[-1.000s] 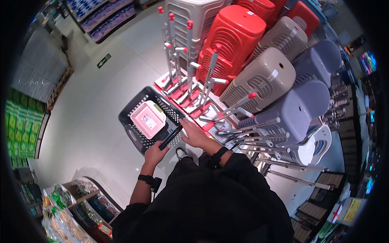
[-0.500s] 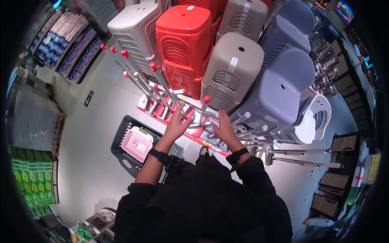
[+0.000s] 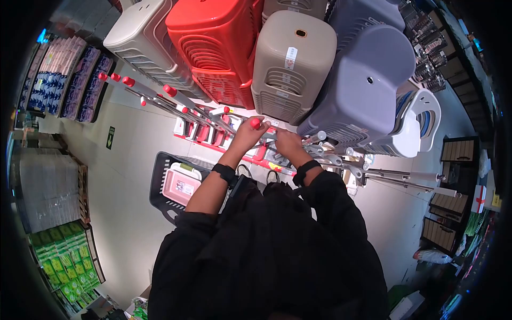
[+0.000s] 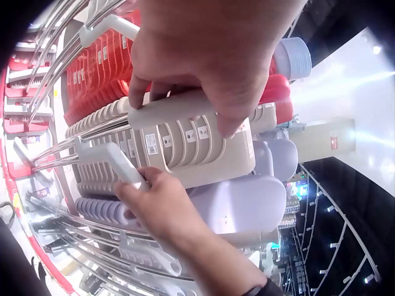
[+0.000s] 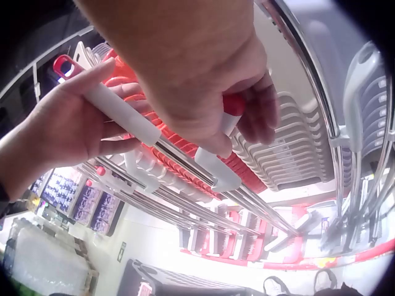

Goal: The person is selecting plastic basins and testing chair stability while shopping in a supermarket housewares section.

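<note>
In the head view my left hand (image 3: 248,136) is at the top of a red-capped pole in a row of long-handled broom-and-dustpan sets. Its thumb and fingers go round the white grip (image 5: 123,114) of that set, seen in the right wrist view. My right hand (image 3: 289,144) holds the shorter white, red-tipped side handle (image 4: 114,157) of the same set. Below, the red-and-white dustpan heads (image 5: 250,240) stand in a row on a low red-edged display.
Behind the poles rise stacked stools: white, red (image 3: 205,48), beige (image 3: 293,58) and purple (image 3: 368,101). A dark shopping basket (image 3: 154,184) holding a pink container (image 3: 178,188) stands on the floor at left. More metal poles (image 3: 405,181) stick out at right.
Both hands have let go of the basket's black handle, reached toward the display and taken hold of one set. The view has turned right, with the basket left on the floor.
</note>
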`<state>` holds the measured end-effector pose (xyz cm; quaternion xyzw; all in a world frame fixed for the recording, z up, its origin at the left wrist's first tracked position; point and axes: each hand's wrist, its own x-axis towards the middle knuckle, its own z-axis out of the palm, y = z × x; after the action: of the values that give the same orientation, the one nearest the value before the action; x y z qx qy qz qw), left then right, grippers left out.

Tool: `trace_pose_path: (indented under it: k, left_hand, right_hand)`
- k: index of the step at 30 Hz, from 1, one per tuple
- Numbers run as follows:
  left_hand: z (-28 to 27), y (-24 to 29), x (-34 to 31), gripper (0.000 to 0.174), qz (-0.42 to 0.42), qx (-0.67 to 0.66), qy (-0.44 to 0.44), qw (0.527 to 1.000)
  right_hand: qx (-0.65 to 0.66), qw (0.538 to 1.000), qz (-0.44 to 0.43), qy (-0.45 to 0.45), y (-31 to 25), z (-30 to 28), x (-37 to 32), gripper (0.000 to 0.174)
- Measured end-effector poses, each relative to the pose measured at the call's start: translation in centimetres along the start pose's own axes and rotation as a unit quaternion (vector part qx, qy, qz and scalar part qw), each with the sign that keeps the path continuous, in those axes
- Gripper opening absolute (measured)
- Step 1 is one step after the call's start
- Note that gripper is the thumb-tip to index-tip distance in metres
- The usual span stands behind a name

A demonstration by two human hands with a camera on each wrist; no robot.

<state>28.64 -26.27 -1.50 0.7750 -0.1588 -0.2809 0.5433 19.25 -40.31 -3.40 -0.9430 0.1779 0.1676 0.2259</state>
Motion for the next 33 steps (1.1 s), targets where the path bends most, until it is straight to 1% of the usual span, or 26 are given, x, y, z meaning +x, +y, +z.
trace_pose_path:
  k: [1,2,3,4,5,7,11,13,17,19,20,22,23,24,26,28,29,30,31,32,33]
  left_hand:
    - [-0.2,0.1,-0.1,0.045,-0.004,-0.001,-0.004,1.000]
    - [-0.5,0.4,-0.1,0.042,0.000,0.045,-0.014,0.999]
    - [-0.8,0.5,0.0,0.040,0.005,0.091,-0.025,0.996]
    - [-0.8,0.5,-0.1,0.038,0.023,0.088,-0.029,0.995]
    - [-0.9,0.5,-0.3,0.038,0.022,0.087,-0.029,0.996]
    - [-1.2,3.6,-1.3,0.041,-0.067,0.122,-0.049,0.989]
    - [-1.4,3.2,-1.7,0.044,-0.041,0.116,-0.028,0.992]
    - [-1.4,3.1,-1.8,0.043,-0.013,0.128,-0.010,0.992]
    - [-1.5,2.7,-1.8,0.043,-0.015,0.116,0.000,0.993]
    - [-1.6,2.0,-1.3,0.042,-0.032,0.067,-0.001,0.997]
    - [-1.7,1.6,-1.2,0.042,-0.033,0.066,0.000,0.997]
    - [-1.8,2.5,-1.5,0.041,-0.065,0.097,-0.006,0.993]
    - [-1.6,2.6,-1.5,0.041,-0.064,0.096,-0.006,0.993]
    - [-1.3,2.2,-1.4,0.040,-0.046,0.089,-0.004,0.995]
    - [-0.8,1.6,-1.0,0.039,-0.027,0.080,-0.001,0.996]
    - [-0.6,1.0,-0.6,0.047,-0.017,0.081,0.002,0.997]
    - [-0.6,0.8,-0.4,0.047,-0.015,0.082,0.005,0.996]
    - [-0.7,1.2,-0.6,0.046,-0.017,0.070,-0.014,0.997]
    - [-0.8,1.6,-0.8,0.046,-0.019,0.058,-0.031,0.998]
    - [-1.0,2.0,-1.2,0.053,-0.031,0.050,-0.030,0.998]
    - [-1.3,1.5,-1.3,0.068,-0.048,0.048,-0.049,0.996]
  right_hand:
    - [-0.027,0.999,-0.010,-0.021,-0.1,-0.1,0.2,0.028]
    - [-0.054,0.997,-0.021,-0.040,-0.2,-0.1,0.4,0.028]
    - [-0.054,0.997,-0.019,-0.043,-0.2,-0.1,0.7,0.028]
    - [-0.063,0.997,-0.018,-0.046,-0.2,0.0,0.9,0.028]
    - [-0.074,0.996,-0.017,-0.050,-0.2,0.0,1.1,0.028]
    - [-0.089,0.994,-0.021,-0.062,-0.3,-0.3,1.5,0.028]
    - [-0.121,0.987,-0.043,-0.097,-0.4,-0.3,2.0,0.029]
    - [-0.125,0.986,-0.051,-0.101,-0.4,-0.5,2.1,0.029]
    - [-0.134,0.983,-0.079,-0.096,-0.1,-0.2,2.7,0.030]
    - [-0.136,0.983,-0.082,-0.090,-0.1,0.0,3.0,0.029]
    - [-0.139,0.983,-0.084,-0.085,-0.1,0.1,3.1,0.029]
    - [-0.144,0.982,-0.082,-0.089,-0.2,-0.1,2.8,0.029]
    - [-0.150,0.981,-0.079,-0.092,-0.2,-0.3,2.6,0.030]
    - [-0.150,0.981,-0.079,-0.091,0.1,-0.2,2.7,0.030]
    - [-0.149,0.982,-0.090,-0.073,0.6,0.0,2.7,0.027]
    - [-0.154,0.982,-0.088,-0.070,0.9,0.4,2.8,0.027]
    - [-0.158,0.982,-0.086,-0.067,0.9,0.7,2.9,0.027]
    - [-0.158,0.981,-0.090,-0.064,0.9,0.8,2.8,0.027]
    - [-0.142,0.985,-0.076,-0.057,0.8,1.0,2.7,0.027]
    - [-0.126,0.989,-0.063,-0.049,0.7,1.1,2.5,0.027]
    - [-0.128,0.988,-0.070,-0.045,0.8,1.1,2.2,0.027]
